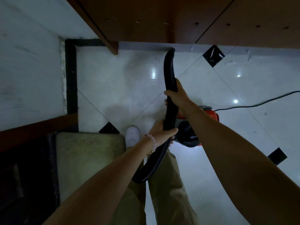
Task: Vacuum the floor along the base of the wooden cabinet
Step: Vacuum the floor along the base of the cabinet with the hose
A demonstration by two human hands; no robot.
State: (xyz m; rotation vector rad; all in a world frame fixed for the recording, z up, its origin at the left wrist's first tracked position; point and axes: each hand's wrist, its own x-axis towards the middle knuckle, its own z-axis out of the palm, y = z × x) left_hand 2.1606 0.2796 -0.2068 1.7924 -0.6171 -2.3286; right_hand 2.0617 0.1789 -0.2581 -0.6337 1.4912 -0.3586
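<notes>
Fingers [170, 93] around hose [168, 67]

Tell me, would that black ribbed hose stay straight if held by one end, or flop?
Probably flop. The hose curves and loops low past the left hand, and takes both that and the right hand to steer. Its ribs likely give grip. The red vacuum body would likely drag along if tugged.

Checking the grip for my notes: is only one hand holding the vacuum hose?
No, both hands grip the hose: the right hand higher up, the left hand lower down.
</notes>
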